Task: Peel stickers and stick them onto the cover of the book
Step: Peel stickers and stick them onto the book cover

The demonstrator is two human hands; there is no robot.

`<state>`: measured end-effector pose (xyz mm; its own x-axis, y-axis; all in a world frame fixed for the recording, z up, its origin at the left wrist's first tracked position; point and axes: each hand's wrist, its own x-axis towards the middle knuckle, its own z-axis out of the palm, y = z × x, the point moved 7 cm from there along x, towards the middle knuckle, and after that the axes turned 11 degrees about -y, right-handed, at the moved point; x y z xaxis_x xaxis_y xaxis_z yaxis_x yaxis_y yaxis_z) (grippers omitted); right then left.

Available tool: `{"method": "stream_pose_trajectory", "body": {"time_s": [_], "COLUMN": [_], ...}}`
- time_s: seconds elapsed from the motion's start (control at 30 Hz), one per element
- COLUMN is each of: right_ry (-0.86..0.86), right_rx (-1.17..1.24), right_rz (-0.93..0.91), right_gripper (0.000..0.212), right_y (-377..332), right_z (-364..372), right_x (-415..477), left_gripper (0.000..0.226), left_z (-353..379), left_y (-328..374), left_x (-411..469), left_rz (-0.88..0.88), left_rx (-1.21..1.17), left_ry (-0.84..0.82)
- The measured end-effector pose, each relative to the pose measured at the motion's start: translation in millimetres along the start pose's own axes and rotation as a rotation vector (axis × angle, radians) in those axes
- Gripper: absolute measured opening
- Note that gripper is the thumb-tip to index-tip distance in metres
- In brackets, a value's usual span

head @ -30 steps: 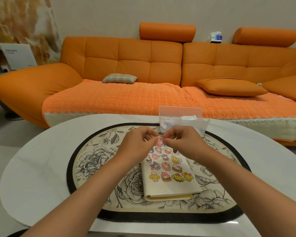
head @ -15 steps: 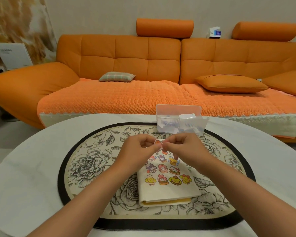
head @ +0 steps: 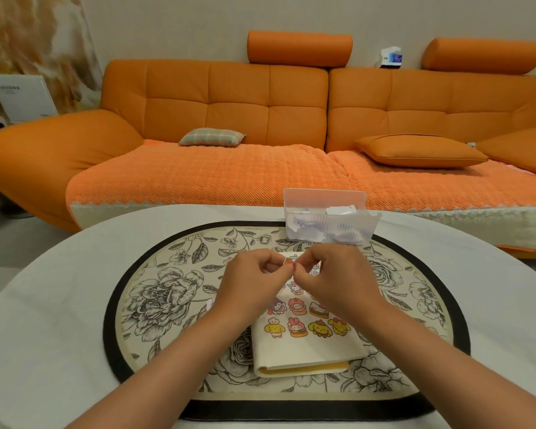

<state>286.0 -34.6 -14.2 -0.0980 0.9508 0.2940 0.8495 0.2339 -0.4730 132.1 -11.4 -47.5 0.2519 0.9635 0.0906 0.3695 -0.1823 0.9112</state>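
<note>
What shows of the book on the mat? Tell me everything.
The book is closed and lies flat on the floral mat. Its cream cover looks like cloth; a yellow edge shows along the near side. Rows of cartoon stickers cover its middle. The left hand and right hand, pinching a sticker, hide its far end; whether they touch it cannot be told.

We can read no words or numbers. The white board at far left carries lines of dark print, and the small box on the sofa back has a blue label; both are too small to make out.
</note>
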Motion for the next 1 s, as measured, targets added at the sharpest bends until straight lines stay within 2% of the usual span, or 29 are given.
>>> {"method": "stream_pose_trajectory", "body": {"time_s": [0.17,0.43,0.6,0.67,0.77,0.8,0.93,1.0], "right_ry": [0.182,0.144,0.264,0.208,-0.076,-0.127,-0.143,-0.085], "right_rx": [-0.112,-0.003,-0.138,-0.022,0.555,0.672,0.713,0.6], "right_rz": [-0.089,-0.071,-0.197,-0.173,0.016,0.065,0.113,0.091], "right_gripper": [0.007,0.003,0.003,0.003,0.009,0.009,0.009,0.007], "right_y": [-7,-3,-15,-14,-1,1,1,3], "right_z": [-3,-2,-10,-10,-4,-4,-10,-12], "right_x": [-5,-1,-4,-2,11,13,14,14], "left_gripper": [0.007,0.01,0.008,0.009,0.01,0.009,0.004,0.003], "left_z": [2,-5,-6,-10,-19,-21,-22,-18], "left_y": [1,9,13,14,19,21,26,27], "left_x": [-3,-1,0,2,5,6,8,7], "left_rz": [0.016,0.023,0.054,0.055,0.07,0.075,0.075,0.079], "left_rx": [0.013,0.017,0.007,0.002,-0.038,-0.054,-0.078,-0.082], "left_ry": [0.056,0.026,0.013,0.032,0.042,0.032,-0.03,-0.042]}}
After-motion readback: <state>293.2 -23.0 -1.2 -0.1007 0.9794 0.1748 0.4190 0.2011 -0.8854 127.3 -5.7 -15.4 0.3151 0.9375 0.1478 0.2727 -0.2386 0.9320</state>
